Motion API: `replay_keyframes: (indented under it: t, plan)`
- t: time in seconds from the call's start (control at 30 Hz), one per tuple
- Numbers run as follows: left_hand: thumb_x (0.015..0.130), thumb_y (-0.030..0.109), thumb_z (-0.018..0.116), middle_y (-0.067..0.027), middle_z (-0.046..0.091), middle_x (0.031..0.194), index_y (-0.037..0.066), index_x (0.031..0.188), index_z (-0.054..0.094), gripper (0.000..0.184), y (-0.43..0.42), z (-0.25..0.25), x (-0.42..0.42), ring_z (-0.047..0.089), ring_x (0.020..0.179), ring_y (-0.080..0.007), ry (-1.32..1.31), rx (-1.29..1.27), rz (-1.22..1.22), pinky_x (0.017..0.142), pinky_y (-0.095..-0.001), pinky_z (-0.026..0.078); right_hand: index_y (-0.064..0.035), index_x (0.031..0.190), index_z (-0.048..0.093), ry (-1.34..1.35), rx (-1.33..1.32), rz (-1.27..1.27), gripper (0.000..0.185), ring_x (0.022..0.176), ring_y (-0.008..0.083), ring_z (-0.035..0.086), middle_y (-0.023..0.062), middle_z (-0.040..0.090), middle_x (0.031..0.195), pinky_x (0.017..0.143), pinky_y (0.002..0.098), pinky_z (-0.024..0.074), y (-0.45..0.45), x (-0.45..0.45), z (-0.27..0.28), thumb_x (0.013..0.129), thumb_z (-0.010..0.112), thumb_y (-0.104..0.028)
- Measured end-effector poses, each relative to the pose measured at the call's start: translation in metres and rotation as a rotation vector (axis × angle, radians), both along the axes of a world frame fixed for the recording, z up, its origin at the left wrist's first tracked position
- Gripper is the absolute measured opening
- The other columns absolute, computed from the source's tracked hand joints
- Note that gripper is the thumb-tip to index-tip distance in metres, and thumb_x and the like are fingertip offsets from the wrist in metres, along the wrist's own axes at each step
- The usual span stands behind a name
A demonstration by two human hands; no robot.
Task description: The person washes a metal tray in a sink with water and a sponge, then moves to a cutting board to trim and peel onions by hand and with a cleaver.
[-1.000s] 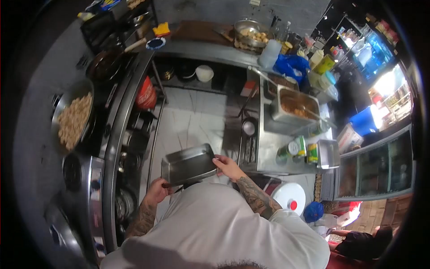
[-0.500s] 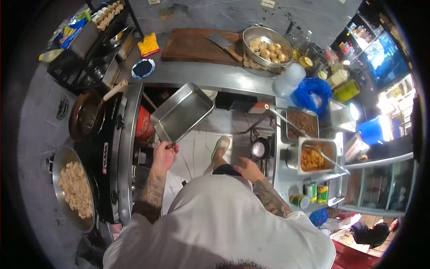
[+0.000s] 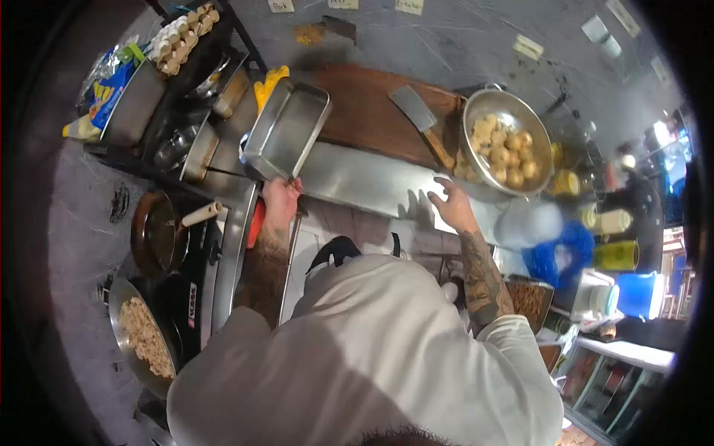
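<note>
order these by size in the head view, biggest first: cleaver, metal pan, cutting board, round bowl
1. Cutting board
2. Metal pan and round bowl: too alike to rank, pan perhaps nearer camera
3. Cleaver

One head-worn camera looks forward and down over the shirt (image 3: 364, 349) toward the nearby counter (image 3: 349, 177)

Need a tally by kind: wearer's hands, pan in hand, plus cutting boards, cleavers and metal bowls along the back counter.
Hands: 2 (left hand, right hand)
Held metal pan: 1
Cutting board: 1
Cleaver: 1
Metal bowl: 1
Total: 6
</note>
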State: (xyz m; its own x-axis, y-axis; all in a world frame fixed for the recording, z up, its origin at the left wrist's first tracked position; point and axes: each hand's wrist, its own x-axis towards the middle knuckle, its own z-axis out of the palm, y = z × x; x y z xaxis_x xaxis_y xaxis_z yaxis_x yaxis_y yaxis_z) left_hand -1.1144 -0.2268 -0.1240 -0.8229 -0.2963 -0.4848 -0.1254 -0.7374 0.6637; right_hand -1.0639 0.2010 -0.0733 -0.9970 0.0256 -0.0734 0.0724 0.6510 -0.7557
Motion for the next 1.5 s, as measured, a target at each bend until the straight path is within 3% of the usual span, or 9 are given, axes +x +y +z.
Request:
replay_keyframes:
  t: [0.23,0.3,0.53,0.87,0.97,1.07,1.17,1.23,1.5]
  plan:
    - [0.089,-0.002,0.043,-0.0162,0.056,0.111,0.004,0.129,0.045,0.041,-0.020,-0.058,-0.189,0.057,0.078,-0.0314,-0.201,0.386,0.496,0.063,-0.0396,0.053,0.0009,0.128,0.060,0.081,0.158,-0.070,0.052,0.126,0.0476,0.050,0.0327,0.052,0.135,0.107,0.0478,0.0414,-0.008,-0.102,-0.045,0.082,0.074,-0.018]
    - [0.091,0.000,0.042,-0.0168,0.058,0.107,0.007,0.140,0.033,0.050,0.009,-0.018,-0.208,0.057,0.074,-0.0307,-0.372,-0.150,0.643,0.062,-0.0403,0.053,-0.0001,0.129,0.060,0.184,0.269,-0.116,0.053,0.127,0.0478,0.048,0.0326,0.050,0.137,0.109,0.0502,0.0392,-0.018,-0.104,-0.036,0.081,0.075,-0.017]
    - [0.093,0.009,0.056,-0.0109,0.054,0.084,0.001,0.118,0.044,0.029,-0.046,-0.109,-0.220,0.057,0.063,-0.0202,-0.422,-0.464,0.099,0.053,-0.0398,0.049,-0.0007,0.125,0.061,0.178,0.332,-0.236,0.050,0.131,0.0521,0.040,0.0333,0.043,0.142,0.112,0.0546,0.0348,-0.016,-0.109,-0.036,0.079,0.075,-0.013]
    - [0.095,0.023,0.060,-0.0031,0.049,0.065,0.002,0.097,0.058,0.021,-0.037,-0.082,-0.213,0.045,0.048,-0.0135,-0.394,-0.768,-0.010,0.040,-0.0324,0.036,-0.0057,0.126,0.056,-0.006,0.445,-0.130,0.043,0.118,0.0423,0.054,0.0216,0.054,0.133,0.093,0.0517,0.0480,0.001,-0.118,-0.056,0.083,0.065,-0.010]
    - [0.096,0.016,0.059,-0.0072,0.056,0.091,0.001,0.132,0.047,0.041,-0.049,-0.071,-0.214,0.050,0.064,-0.0135,-0.523,-0.724,-0.329,0.049,-0.0300,0.043,-0.0049,0.115,0.057,0.010,0.497,-0.132,0.026,0.108,0.0401,0.058,0.0170,0.057,0.125,0.080,0.0521,0.0499,0.005,-0.122,-0.067,0.089,0.055,-0.009]
    - [0.097,0.025,0.064,-0.0086,0.057,0.097,-0.001,0.130,0.048,0.046,-0.062,-0.102,-0.204,0.055,0.074,-0.0179,-0.272,-0.494,0.055,0.060,-0.0315,0.049,-0.0033,0.115,0.056,0.091,0.539,-0.154,0.030,0.109,0.0404,0.057,0.0179,0.057,0.124,0.083,0.0518,0.0493,-0.002,-0.126,-0.055,0.085,0.058,-0.006]
    - [0.092,0.027,0.071,-0.0156,0.060,0.103,-0.006,0.126,0.051,0.052,-0.017,-0.085,-0.180,0.061,0.086,-0.0285,0.059,-1.306,0.288,0.077,-0.0382,0.052,-0.0039,0.125,0.055,0.145,0.466,-0.114,0.041,0.110,0.0369,0.058,0.0159,0.057,0.126,0.093,0.0534,0.0456,-0.005,-0.133,-0.060,0.084,0.058,-0.006]
    - [0.087,0.022,0.073,-0.0222,0.062,0.105,-0.009,0.120,0.053,0.050,0.010,-0.048,-0.173,0.062,0.097,-0.0375,0.156,-1.989,-0.227,0.088,-0.0422,0.050,-0.0010,0.131,0.052,0.226,0.429,-0.124,0.052,0.112,0.0414,0.056,0.0213,0.054,0.131,0.096,0.0510,0.0461,-0.001,-0.138,-0.075,0.081,0.065,-0.009]
    - [0.082,0.015,0.072,-0.0252,0.062,0.108,-0.007,0.115,0.057,0.042,-0.017,-0.110,-0.178,0.060,0.101,-0.0422,0.033,-1.414,-0.187,0.092,-0.0487,0.047,-0.0025,0.131,0.054,0.086,0.421,-0.157,0.055,0.107,0.0475,0.056,0.0302,0.052,0.127,0.087,0.0512,0.0495,0.000,-0.131,-0.062,0.079,0.068,-0.008]
